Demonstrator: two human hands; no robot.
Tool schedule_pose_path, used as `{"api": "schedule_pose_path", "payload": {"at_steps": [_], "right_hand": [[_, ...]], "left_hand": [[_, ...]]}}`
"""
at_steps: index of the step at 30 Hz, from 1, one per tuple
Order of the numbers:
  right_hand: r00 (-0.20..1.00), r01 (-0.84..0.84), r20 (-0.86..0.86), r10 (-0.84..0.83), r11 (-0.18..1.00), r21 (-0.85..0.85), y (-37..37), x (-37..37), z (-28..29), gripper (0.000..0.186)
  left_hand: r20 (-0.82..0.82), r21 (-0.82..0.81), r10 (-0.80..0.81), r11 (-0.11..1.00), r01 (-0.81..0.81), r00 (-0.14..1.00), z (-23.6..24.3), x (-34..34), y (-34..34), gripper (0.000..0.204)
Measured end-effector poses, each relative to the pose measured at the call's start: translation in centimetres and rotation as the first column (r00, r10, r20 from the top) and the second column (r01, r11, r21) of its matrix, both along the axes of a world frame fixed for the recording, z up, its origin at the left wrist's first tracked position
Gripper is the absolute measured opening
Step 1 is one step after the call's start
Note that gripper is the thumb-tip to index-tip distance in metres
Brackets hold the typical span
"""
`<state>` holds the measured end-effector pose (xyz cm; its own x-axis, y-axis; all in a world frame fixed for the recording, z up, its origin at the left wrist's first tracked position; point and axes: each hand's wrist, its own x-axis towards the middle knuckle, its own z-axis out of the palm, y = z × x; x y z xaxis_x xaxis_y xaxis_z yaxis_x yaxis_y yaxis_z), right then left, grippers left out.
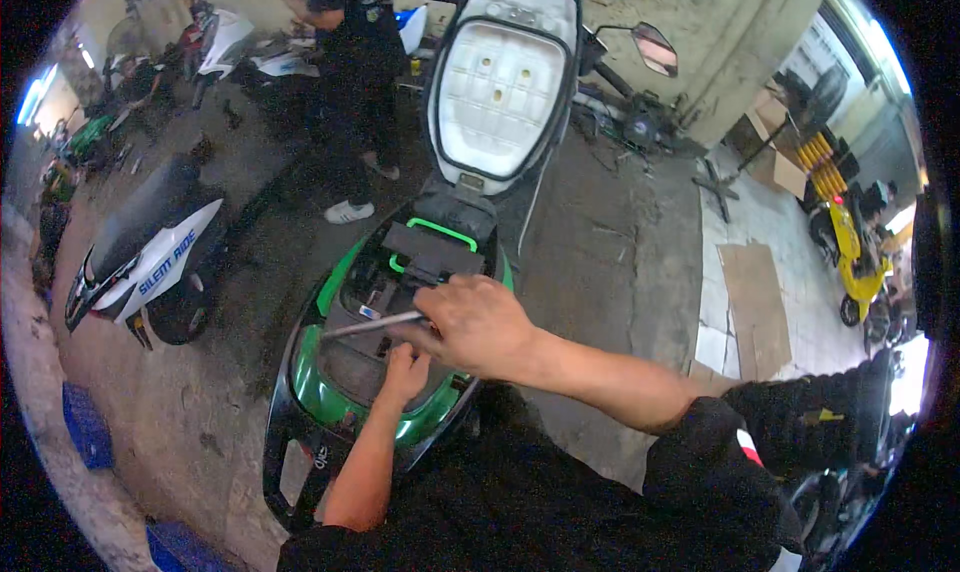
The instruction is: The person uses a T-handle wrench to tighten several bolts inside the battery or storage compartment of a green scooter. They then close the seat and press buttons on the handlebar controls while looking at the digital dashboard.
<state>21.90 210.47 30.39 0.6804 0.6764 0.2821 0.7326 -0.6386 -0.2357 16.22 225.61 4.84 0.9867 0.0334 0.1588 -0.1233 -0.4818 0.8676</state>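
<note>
The right hand (478,324) is clenched around the near end of a slim grey metal rod-shaped tool (372,324), its handle hidden inside the fist. The tool's long axis runs nearly level, from the fist out to the person's left, with its tip over the open under-seat compartment of the green and black scooter (330,397). The left hand (404,372) sits just below and slightly left of the fist, fingers pressed down into the compartment; it seems to rest on a dark part there, though whether it grips anything cannot be told from this angle. So the right hand carries the tool, and the left is nearer to the compartment floor beneath the shaft. Just beyond the hands lies a dark battery pack with a green handle (437,247), and further off the raised white underside of the seat (502,82) stands upright. Another person in dark clothes (352,62) stands beyond the scooter.
</note>
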Motion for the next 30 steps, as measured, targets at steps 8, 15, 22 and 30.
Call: {"api": "schedule_pose_path", "payload": {"at_steps": [8,15,22,30], "right_hand": [[0.92,-0.021,-0.373,0.116,0.968,0.251,-9.3,3.0,2.3,0.029],[0.361,0.812,-0.896,-0.257,0.559,0.167,-27.0,8.3,-10.5,0.031],[0.208,0.881,-0.831,-0.516,0.468,-0.069,-40.3,20.1,-13.1,0.037],[0.657,0.707,-0.506,-0.558,0.69,0.155,-47.3,29.6,-18.8,0.035]], "left_hand": [[-0.219,0.08,0.005,0.997,0.012,0.976,7.1,-0.2,-3.9,0.018],[-0.506,-0.01,-0.135,0.988,0.151,0.852,8.0,13.8,-7.5,0.076],[-0.421,0.76,0.483,0.65,0.009,0.768,0.6,31.1,-8.8,0.112],[-0.061,0.678,0.515,0.65,-0.343,0.855,2.2,31.8,-13.8,0.079]]}}
